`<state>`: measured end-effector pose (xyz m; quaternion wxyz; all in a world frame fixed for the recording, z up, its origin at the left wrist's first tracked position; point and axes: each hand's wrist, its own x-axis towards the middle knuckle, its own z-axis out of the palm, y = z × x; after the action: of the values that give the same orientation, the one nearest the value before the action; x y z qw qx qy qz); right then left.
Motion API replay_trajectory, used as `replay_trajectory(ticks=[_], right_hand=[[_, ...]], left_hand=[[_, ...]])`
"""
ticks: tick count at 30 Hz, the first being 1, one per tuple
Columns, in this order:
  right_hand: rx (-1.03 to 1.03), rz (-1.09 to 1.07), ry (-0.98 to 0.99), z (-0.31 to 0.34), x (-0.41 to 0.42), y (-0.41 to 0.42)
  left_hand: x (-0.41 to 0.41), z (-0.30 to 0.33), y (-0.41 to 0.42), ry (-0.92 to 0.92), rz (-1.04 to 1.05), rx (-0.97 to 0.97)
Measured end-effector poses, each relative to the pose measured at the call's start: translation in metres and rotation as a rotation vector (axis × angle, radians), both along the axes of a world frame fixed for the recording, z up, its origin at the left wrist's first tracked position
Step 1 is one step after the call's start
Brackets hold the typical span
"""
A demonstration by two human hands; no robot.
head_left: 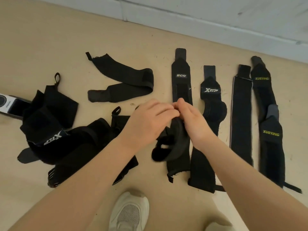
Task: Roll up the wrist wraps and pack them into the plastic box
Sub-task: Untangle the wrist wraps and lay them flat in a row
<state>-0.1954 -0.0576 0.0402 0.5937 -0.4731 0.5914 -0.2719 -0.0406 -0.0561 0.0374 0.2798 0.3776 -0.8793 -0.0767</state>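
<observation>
Several black wrist wraps lie spread on the tan floor. My left hand (pixel 150 120) and my right hand (pixel 193 119) meet over a partly rolled black wrap (pixel 170 142), and both pinch its upper edge with curled fingers. The coil hangs below my hands, above a flat wrap labelled MACYO (pixel 181 75). An XTEP wrap (pixel 210 90) lies just right of it. Two XUEYING wraps (pixel 263 84) and a plain wrap with grey edging (pixel 240 114) lie further right. No plastic box is in view.
A heap of loose wraps (pixel 55 130) lies at the left, with a folded wrap (pixel 123 80) behind it. A black and white object (pixel 6 104) shows at the left edge. My white shoe (pixel 130 212) is at the bottom. A white wall (pixel 216 19) runs along the back.
</observation>
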Motion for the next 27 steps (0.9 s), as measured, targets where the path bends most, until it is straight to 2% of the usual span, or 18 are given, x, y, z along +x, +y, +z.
replay_trajectory(ticks=[2, 5, 8, 10, 11, 13, 14, 15, 16, 17, 19, 20, 22, 24, 27], right_hand=[[0.132, 0.059, 0.063, 0.0, -0.016, 0.001], [0.391, 0.016, -0.193, -0.004, -0.035, 0.013], [0.364, -0.178, -0.438, -0.007, -0.057, 0.027], [0.322, -0.202, -0.557, -0.007, -0.069, 0.04], [0.291, -0.187, -0.601, -0.007, -0.072, 0.047], [0.251, -0.144, -0.658, -0.007, -0.076, 0.061], [0.249, -0.108, -0.669, -0.006, -0.077, 0.068], [0.254, -0.059, -0.665, -0.004, -0.077, 0.075], [0.259, -0.002, -0.655, -0.002, -0.078, 0.082], [0.276, 0.037, -0.637, 0.0, -0.079, 0.089], [0.346, 0.046, -0.557, 0.008, -0.083, 0.1], [0.382, 0.031, -0.49, 0.013, -0.087, 0.104], [0.413, 0.016, -0.335, 0.024, -0.098, 0.111], [0.41, 0.05, -0.196, 0.044, -0.108, 0.117], [0.256, 0.011, -0.009, 0.081, -0.117, 0.126]], left_hand=[[-0.007, -0.002, 0.007, 0.073, 0.094, 0.003], [-0.017, -0.008, 0.013, 0.159, 0.173, 0.128], [-0.027, -0.005, 0.018, 0.161, 0.313, 0.58], [-0.03, -0.014, 0.02, 0.091, 0.454, 0.868], [-0.031, -0.018, 0.02, 0.113, 0.586, 1.035], [-0.036, -0.018, 0.021, 0.35, 0.86, 1.48], [-0.04, -0.015, 0.025, 0.541, 0.866, 1.743], [-0.045, -0.014, 0.032, 0.747, 0.779, 1.932], [-0.052, -0.011, 0.038, 0.928, 0.701, 2.009], [-0.059, -0.005, 0.042, 1.075, 0.678, 2.003], [-0.074, 0.007, 0.044, 1.233, 0.773, 1.804], [-0.081, 0.014, 0.044, 1.194, 0.796, 1.642], [-0.093, 0.031, 0.045, 1.009, 0.672, 1.408], [-0.099, 0.054, 0.051, 0.865, 0.507, 1.302], [-0.098, 0.096, 0.062, 0.764, 0.287, 1.254]])
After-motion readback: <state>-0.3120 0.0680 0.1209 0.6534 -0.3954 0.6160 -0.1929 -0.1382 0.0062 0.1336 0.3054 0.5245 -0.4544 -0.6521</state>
